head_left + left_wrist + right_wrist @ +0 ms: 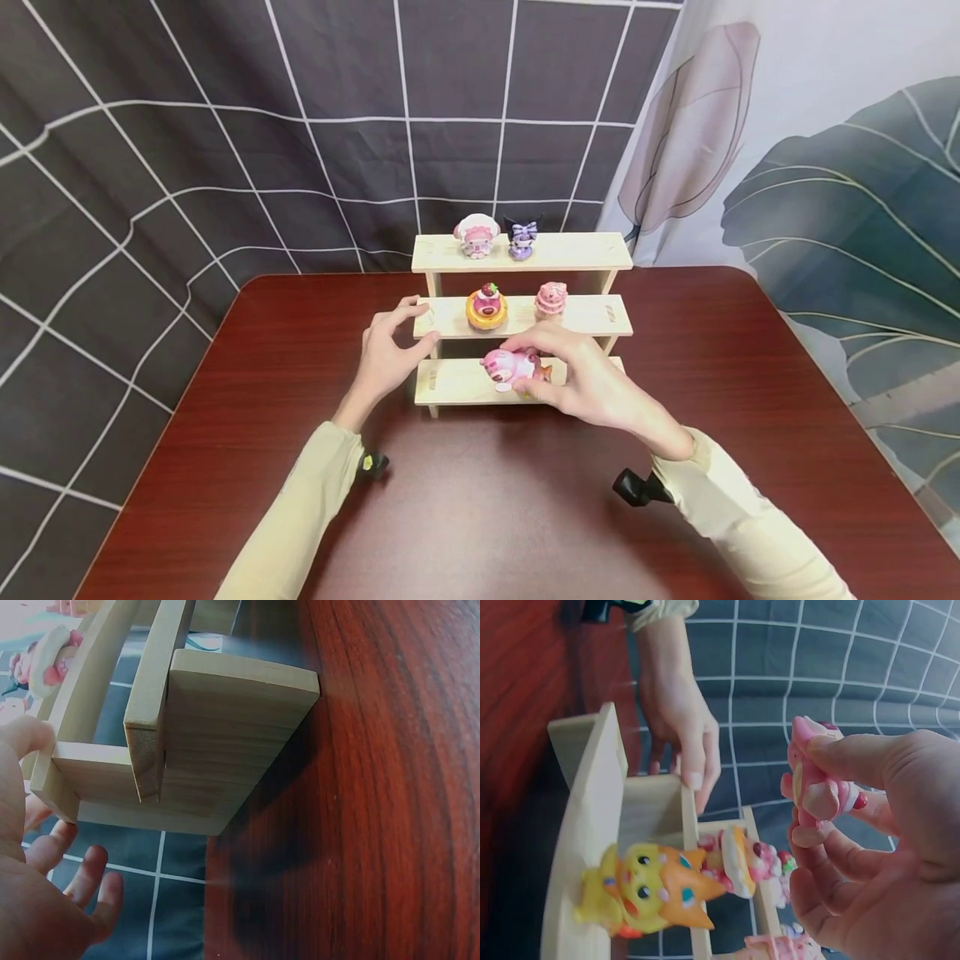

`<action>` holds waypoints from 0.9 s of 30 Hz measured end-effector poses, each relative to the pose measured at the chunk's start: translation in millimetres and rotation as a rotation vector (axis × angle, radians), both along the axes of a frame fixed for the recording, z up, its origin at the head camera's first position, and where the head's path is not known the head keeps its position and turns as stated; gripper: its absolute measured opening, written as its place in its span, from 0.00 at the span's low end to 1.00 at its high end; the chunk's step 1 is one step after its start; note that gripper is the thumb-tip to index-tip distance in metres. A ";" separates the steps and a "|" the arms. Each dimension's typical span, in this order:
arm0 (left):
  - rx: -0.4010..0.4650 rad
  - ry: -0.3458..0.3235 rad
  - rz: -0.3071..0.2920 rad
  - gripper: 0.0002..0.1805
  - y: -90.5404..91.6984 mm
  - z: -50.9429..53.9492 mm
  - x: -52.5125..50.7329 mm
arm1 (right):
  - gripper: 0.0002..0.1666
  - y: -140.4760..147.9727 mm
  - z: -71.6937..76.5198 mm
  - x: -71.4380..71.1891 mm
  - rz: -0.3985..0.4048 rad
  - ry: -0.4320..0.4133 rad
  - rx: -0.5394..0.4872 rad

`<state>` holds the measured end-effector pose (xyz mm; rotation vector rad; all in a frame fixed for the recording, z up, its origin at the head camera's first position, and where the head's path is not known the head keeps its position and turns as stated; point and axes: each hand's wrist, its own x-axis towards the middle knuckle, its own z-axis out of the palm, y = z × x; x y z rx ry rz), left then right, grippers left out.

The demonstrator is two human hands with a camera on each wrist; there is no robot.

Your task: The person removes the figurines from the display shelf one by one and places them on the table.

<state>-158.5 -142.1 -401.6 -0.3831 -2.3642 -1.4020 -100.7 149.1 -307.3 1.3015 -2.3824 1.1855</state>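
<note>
My right hand [592,375] pinches a small pink figurine [814,776] between thumb and fingers, above the lowest tier of a three-tier wooden display shelf [450,385]. At the left end of the middle tier, my left hand [390,346] grips the board's edge between thumb and fingers. A yellow figurine with an orange pointed top [649,889] stands on the lowest tier, mostly hidden behind my right hand in the head view. On the middle tier sit a round figurine with a yellow base [486,310] and a pink swirled figurine [551,300].
The top tier holds a white-and-pink figurine [477,237] and a purple-and-black figurine [522,239]. The shelf stands toward the back of a dark red wooden table [480,517]. Behind it hang a grey gridded cloth [345,158] and a leaf-patterned curtain [847,200].
</note>
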 end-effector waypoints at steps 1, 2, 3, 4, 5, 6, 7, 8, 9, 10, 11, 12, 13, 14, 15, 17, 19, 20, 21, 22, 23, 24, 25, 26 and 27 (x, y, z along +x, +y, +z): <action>0.001 0.001 -0.001 0.24 -0.2 0.0 0.0 | 0.24 -1.5 -1.3 0.9 0.004 0.001 -0.002; 0.003 0.001 -0.002 0.24 -0.4 -0.1 -0.1 | 0.24 -3.1 -2.3 2.0 0.005 0.000 -0.004; 0.005 0.002 -0.003 0.24 -0.6 -0.1 -0.1 | 0.24 -4.6 -3.3 3.2 0.002 -0.002 -0.004; 0.006 0.002 -0.004 0.24 -0.8 -0.2 -0.1 | 0.25 -6.2 -4.1 4.7 -0.001 -0.005 -0.006; 0.008 0.001 -0.005 0.24 -0.9 -0.3 0.0 | 0.24 -7.9 -5.1 6.1 0.001 -0.011 -0.010; 0.010 0.000 -0.005 0.24 -1.3 -0.7 -0.1 | 0.24 -9.6 -6.1 7.5 -0.002 -0.017 -0.013; 0.011 -0.002 -0.005 0.24 -1.5 -0.9 0.0 | 0.24 -11.2 -7.1 9.0 -0.007 -0.020 -0.017; 0.012 -0.003 -0.005 0.24 -1.5 -1.2 0.1 | 0.24 -12.9 -8.1 10.6 -0.009 -0.025 -0.019; 0.012 -0.003 -0.005 0.24 -1.6 -1.5 0.3 | 0.24 -14.7 -9.2 12.0 -0.013 -0.025 -0.021; 0.012 -0.004 -0.005 0.24 -1.6 -1.8 0.4 | 0.24 -16.5 -10.4 13.1 -0.014 -0.024 -0.026; 0.012 -0.005 -0.004 0.24 -1.7 -2.0 0.5 | 0.24 -18.1 -11.8 14.1 -0.016 -0.022 -0.028; 0.012 -0.006 -0.003 0.24 -1.7 -2.1 0.6 | 0.24 -19.6 -13.2 14.9 -0.019 -0.020 -0.030; 0.012 -0.008 -0.002 0.24 -1.5 -2.1 0.7 | 0.24 -21.1 -14.6 15.6 -0.019 -0.017 -0.031; 0.012 -0.010 -0.001 0.24 -1.4 -2.0 0.8 | 0.24 -22.6 -16.1 16.4 -0.017 -0.014 -0.032; 0.011 -0.013 0.001 0.24 -1.3 -1.8 0.9 | 0.24 -24.0 -17.7 17.0 -0.016 -0.011 -0.032; 0.007 -0.019 0.003 0.24 -1.0 -1.4 1.2 | 0.24 -26.3 -21.0 18.7 -0.010 -0.015 -0.030; 0.003 -0.023 0.003 0.24 -0.4 -0.9 1.5 | 0.24 -28.6 -24.5 20.4 -0.003 -0.020 -0.028; 0.001 -0.023 0.003 0.24 -0.4 -0.7 1.4 | 0.24 -29.7 -26.4 21.2 0.001 -0.022 -0.027; 0.001 -0.021 0.003 0.24 -0.2 -0.4 1.5 | 0.24 -30.9 -28.4 21.9 0.005 -0.022 -0.026; 0.001 -0.018 0.003 0.24 -0.2 -0.2 1.4 | 0.24 -32.1 -30.4 22.7 0.008 -0.024 -0.025; 0.002 -0.012 0.003 0.24 -0.2 0.3 1.4 | 0.24 -33.5 -32.5 23.2 0.013 -0.022 -0.026; 0.003 -0.010 0.004 0.24 -0.2 0.3 1.0 | 0.24 -35.0 -34.6 23.7 0.019 -0.017 -0.028; 0.003 -0.007 0.004 0.24 -0.3 0.3 0.6 | 0.23 -36.4 -36.9 24.3 0.022 -0.014 -0.028; 0.003 -0.005 0.004 0.24 -0.3 0.4 0.4 | 0.23 -37.9 -39.2 24.9 0.025 -0.012 -0.030; 0.003 -0.004 0.005 0.24 -0.2 0.6 0.3 | 0.22 -39.3 -41.7 25.7 0.027 -0.011 -0.031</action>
